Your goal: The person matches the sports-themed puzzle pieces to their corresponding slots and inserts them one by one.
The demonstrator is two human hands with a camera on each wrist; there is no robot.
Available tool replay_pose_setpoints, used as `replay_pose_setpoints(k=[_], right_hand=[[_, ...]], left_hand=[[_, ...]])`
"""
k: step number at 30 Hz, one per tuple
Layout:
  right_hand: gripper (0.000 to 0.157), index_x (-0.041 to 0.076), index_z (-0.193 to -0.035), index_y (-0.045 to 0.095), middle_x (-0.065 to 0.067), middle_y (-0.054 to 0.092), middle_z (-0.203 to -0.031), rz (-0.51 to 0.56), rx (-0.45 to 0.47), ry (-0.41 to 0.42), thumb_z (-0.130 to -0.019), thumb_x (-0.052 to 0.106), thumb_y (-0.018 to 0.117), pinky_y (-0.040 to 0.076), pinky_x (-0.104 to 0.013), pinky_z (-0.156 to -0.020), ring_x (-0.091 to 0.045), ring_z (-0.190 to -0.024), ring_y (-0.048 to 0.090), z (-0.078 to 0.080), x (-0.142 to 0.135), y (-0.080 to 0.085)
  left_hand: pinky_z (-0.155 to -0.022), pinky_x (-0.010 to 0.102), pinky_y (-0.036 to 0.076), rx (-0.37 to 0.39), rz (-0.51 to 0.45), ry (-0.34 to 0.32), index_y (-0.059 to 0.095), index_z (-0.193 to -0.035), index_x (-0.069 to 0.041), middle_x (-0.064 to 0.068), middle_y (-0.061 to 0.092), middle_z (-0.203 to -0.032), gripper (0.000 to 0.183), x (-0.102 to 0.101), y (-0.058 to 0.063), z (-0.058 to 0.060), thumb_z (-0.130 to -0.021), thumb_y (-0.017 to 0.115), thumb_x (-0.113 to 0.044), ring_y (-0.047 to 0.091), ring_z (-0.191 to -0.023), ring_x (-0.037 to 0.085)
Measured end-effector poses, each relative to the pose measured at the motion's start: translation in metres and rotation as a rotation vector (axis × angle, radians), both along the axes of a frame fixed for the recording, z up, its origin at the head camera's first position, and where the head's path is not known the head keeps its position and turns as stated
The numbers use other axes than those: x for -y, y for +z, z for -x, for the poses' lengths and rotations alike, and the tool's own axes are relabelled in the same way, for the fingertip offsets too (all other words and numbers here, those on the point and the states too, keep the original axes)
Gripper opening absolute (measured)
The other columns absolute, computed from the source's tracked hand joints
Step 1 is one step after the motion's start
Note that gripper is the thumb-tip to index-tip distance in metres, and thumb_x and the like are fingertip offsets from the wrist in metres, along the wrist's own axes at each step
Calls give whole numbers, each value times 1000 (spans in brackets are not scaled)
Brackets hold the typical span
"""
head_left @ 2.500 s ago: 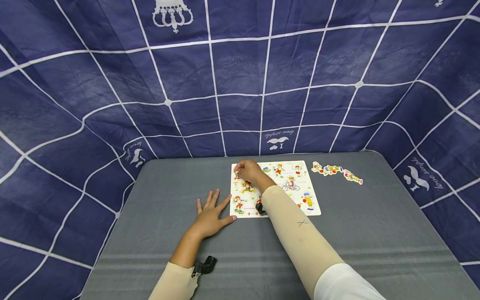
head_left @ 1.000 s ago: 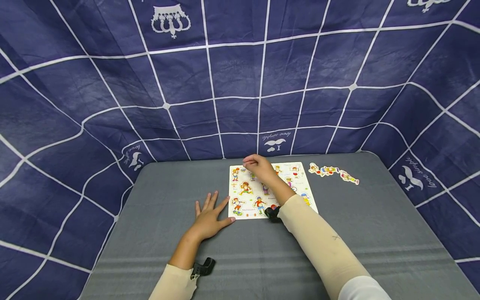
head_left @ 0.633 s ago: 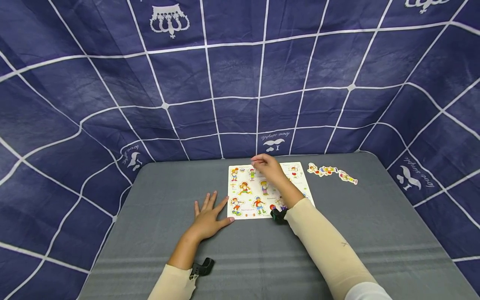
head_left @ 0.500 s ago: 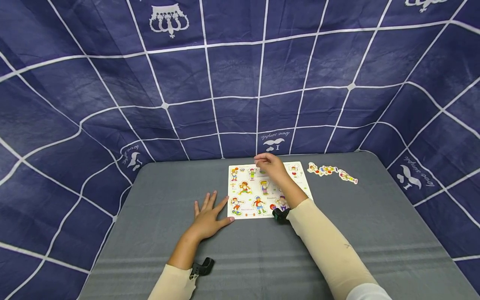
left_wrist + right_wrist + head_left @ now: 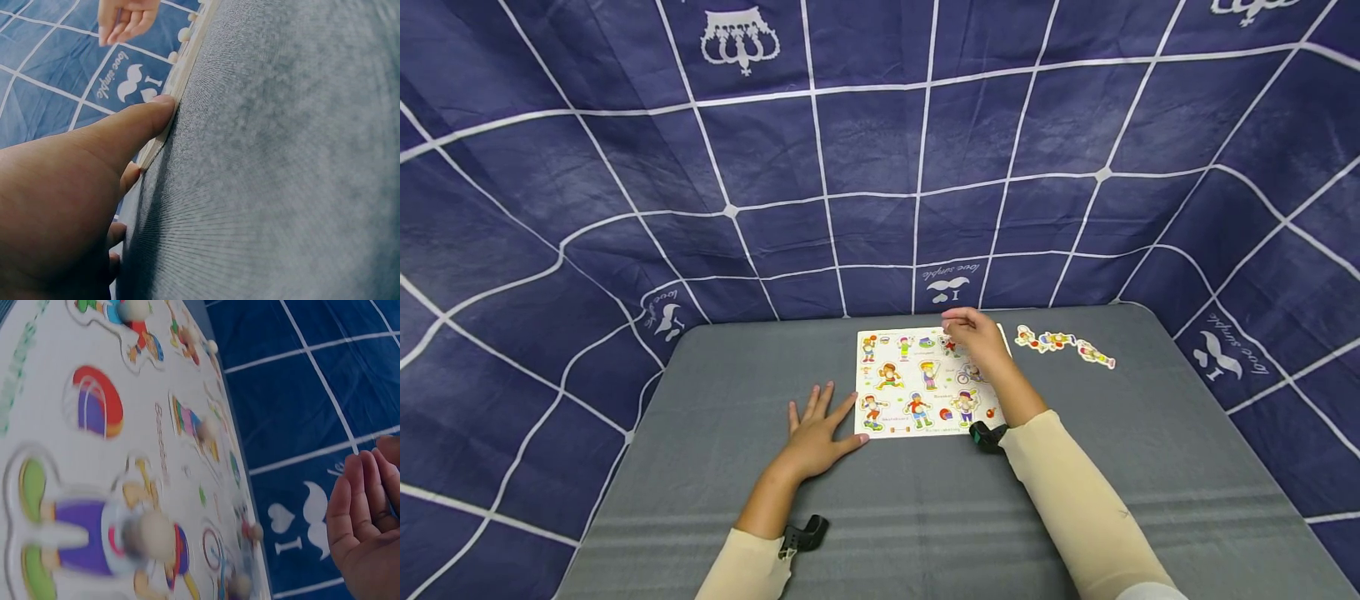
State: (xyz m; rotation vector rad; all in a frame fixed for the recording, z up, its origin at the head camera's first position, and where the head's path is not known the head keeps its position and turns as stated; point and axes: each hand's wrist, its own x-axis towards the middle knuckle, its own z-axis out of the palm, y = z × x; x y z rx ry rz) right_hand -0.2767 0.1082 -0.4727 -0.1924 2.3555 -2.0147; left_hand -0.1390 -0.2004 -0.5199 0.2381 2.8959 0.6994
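A white puzzle board (image 5: 910,363) with cartoon sports figures lies on the grey table. Round wooden knobs (image 5: 156,534) stick up from its pieces in the right wrist view. My left hand (image 5: 815,437) rests on the table with fingers spread, its thumb (image 5: 156,112) and index finger at the board's left edge. Above the board's far right part hovers my right hand (image 5: 977,335), fingers loosely bent. Nothing shows in it in the right wrist view, where its fingers (image 5: 362,512) appear at the right edge. Part of the board is hidden beneath that hand and forearm.
Three loose figure pieces lie in a chain right of the board: one in white and red (image 5: 1026,336), one in blue (image 5: 1057,341), one in pink (image 5: 1096,354). A blue checked cloth (image 5: 880,225) hangs behind and at both sides of the table.
My right hand has left the board's far left corner, where it was at a figure piece, and moved right across the board. My left hand has stayed put.
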Motion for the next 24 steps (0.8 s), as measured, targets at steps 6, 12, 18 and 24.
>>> replay_pose_setpoints(k=[6, 12, 18, 24], right_hand=[[32, -3, -126, 64, -11, 69, -108, 32, 8, -26, -99, 12, 63, 55, -35, -91, -18, -98, 67, -4, -18, 0], [35, -7, -127, 63, 4, 69, -95, 36, 5, -63, -97, 11, 64, 53, -18, -79, -2, -86, 66, -5, -33, -7], [39, -5, -130, 62, -3, 70, -101, -9, 23, -97, -98, 17, 66, 57, -27, -82, -6, -87, 68, -6, -52, -10], [39, -13, -132, 56, 6, 70, -95, 19, 28, -113, -99, 8, 62, 57, -23, -82, -4, -87, 67, -6, -74, -14]], left_hand=[[-118, 72, -10, 9, -6, 1, 36, -158, -34, 13, 11, -171, 80, 0, 2, -1, -90, 62, -68, -1, -159, 38], [-118, 73, -9, 2, -5, 4, 37, -157, -34, 14, 12, -171, 80, 1, 1, -1, -89, 62, -68, 0, -159, 39], [-118, 72, -10, 2, -8, -1, 36, -158, -35, 14, 11, -171, 80, 0, -3, 0, -89, 62, -68, 0, -159, 39], [-119, 72, -10, 0, -3, 8, 36, -158, -35, 13, 11, -171, 80, 0, -3, 1, -89, 62, -68, -1, -159, 38]])
